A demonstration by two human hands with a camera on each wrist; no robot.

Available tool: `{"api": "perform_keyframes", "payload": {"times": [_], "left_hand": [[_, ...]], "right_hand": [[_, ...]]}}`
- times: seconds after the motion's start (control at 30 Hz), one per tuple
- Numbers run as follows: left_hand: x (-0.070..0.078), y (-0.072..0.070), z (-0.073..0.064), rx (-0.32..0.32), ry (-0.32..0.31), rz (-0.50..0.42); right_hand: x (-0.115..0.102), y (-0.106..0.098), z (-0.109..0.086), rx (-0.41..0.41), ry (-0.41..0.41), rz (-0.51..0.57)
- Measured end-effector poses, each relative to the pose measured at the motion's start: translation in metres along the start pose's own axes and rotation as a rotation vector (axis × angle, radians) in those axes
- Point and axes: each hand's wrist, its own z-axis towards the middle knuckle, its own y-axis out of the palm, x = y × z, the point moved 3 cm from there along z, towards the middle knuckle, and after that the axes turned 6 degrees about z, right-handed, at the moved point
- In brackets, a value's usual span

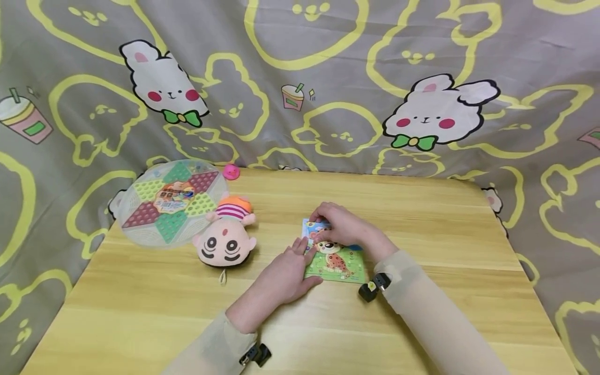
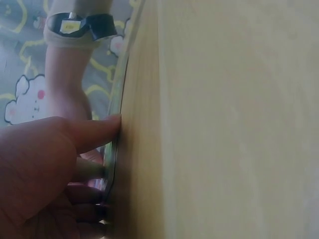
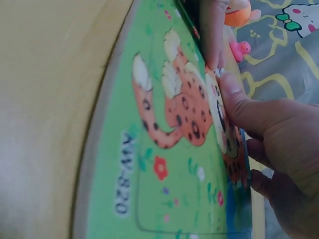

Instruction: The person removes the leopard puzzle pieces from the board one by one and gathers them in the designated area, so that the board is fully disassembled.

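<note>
A flat picture board [image 1: 335, 268], like a child's jigsaw puzzle, lies on the table with a spotted leopard on green and blue. My left hand [image 1: 289, 273] rests along its left edge, fingers extended and thumb near the lower corner. Over the upper left part, my right hand [image 1: 344, 226] reaches down with bent fingers. In the right wrist view, the thumb of that hand [image 3: 286, 134] touches the leopard's face and the other fingertips sit at the far edge. Whether it pinches a loose piece I cannot tell. The right hand partly covers the blue top.
Left of the board lies a plush doll [image 1: 225, 242] with a striped shirt, head toward me. Beyond it is a round Chinese checkers board [image 1: 157, 237]. A small pink toy [image 1: 231, 172] stands at the table's back edge, before a patterned curtain [image 1: 337, 140].
</note>
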Motion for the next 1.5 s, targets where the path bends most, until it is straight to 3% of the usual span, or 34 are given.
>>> {"api": "perform_keyframes", "payload": {"times": [0.23,0.53,0.7,1.03,1.33,1.5], "left_hand": [[-0.003,-0.001,-0.004,0.008,-0.003,-0.030],[0.002,-0.002,-0.002,0.009,0.010,-0.039],[0.003,0.000,-0.003,0.008,0.010,-0.040],[0.003,0.000,-0.005,0.031,0.005,-0.054],[0.001,-0.001,-0.007,0.030,0.000,-0.054],[0.003,0.000,-0.005,0.022,0.010,-0.049]], "right_hand": [[-0.002,0.005,0.002,0.033,-0.042,-0.020],[-0.001,0.001,-0.007,0.083,-0.021,-0.026],[0.001,0.003,-0.009,0.077,-0.053,-0.021],[0.011,0.004,-0.011,0.128,-0.040,0.226],[0.009,0.007,-0.015,0.168,-0.116,0.122],[0.004,0.004,-0.021,0.135,-0.145,0.079]]}}
